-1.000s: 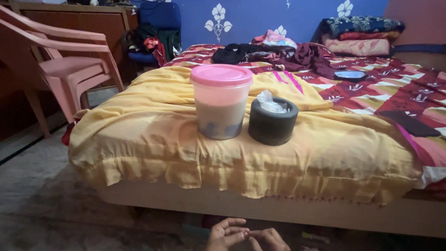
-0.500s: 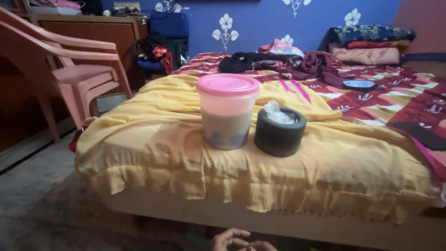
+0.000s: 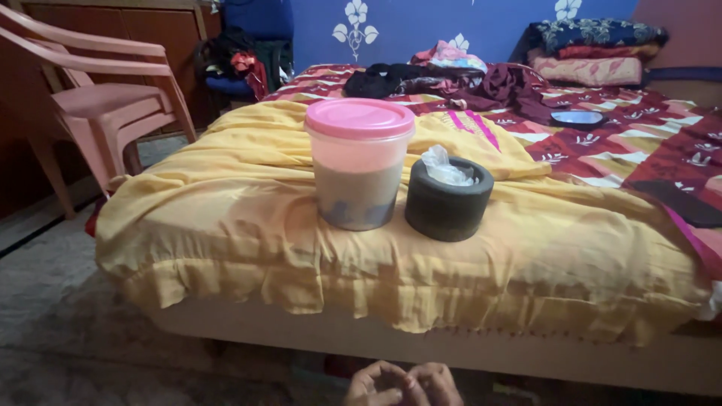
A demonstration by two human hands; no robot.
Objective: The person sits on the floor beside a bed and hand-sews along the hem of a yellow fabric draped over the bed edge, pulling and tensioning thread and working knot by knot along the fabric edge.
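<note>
Glossy plastic tub (image 3: 359, 164), matt dark pot (image 3: 448, 199), crumpled yellow cloth (image 3: 248, 225), smooth plastic chair (image 3: 98, 98)

Only the two bare hands showed, low at the bottom edge of the head view, and of each only the upper part. The left hand (image 3: 374, 385) and the right hand (image 3: 435, 383) carried no glove, no ring and no band on what could be seen. The fingers (image 3: 390, 371) were bare, rounded at the knuckles, with short nails at their tips. No sleeve or cuff reached into the view; the wrists behind the fingers were cut off by the edge, so any clothing there could not be told. Below the fingers the palms were likewise out of sight.
</note>
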